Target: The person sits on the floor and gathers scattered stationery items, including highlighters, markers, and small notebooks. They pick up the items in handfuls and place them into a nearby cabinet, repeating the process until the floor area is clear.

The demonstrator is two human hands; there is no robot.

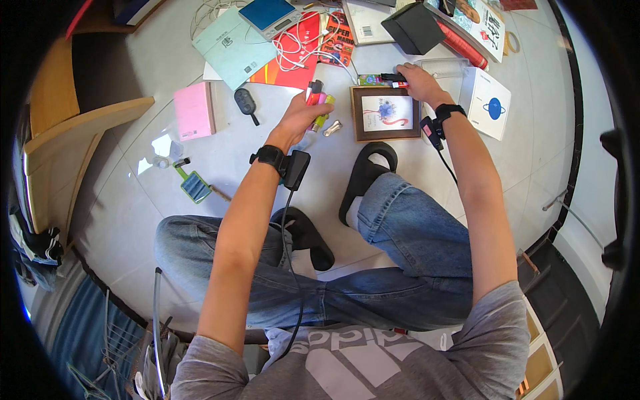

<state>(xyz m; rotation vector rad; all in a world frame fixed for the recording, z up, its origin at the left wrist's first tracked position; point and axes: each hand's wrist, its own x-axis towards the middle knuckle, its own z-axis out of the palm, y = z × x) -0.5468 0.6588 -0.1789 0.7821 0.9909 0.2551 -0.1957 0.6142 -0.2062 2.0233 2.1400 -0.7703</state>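
Note:
My left hand [303,116] is closed around several small coloured items that look like lighters [321,107], red, pink and yellow-green, held above the tiled floor. Just right of it a small metallic bone-shaped object [332,128] lies on the floor. My right hand [421,82] reaches to the top right corner of a brown picture frame [356,117] with a flamingo print. Its fingers are at a black item [393,77] and a small red-and-white item [400,85]; whether they grip either is not clear. A green patterned box [370,79] lies beside these.
Books, a kitchen scale [268,15], white cables [295,50] and a black box [413,28] lie beyond the hands. Left are a pink book [194,111], a black key fob [245,102] and a green-framed mirror [196,187]. A white box [484,103] stands right.

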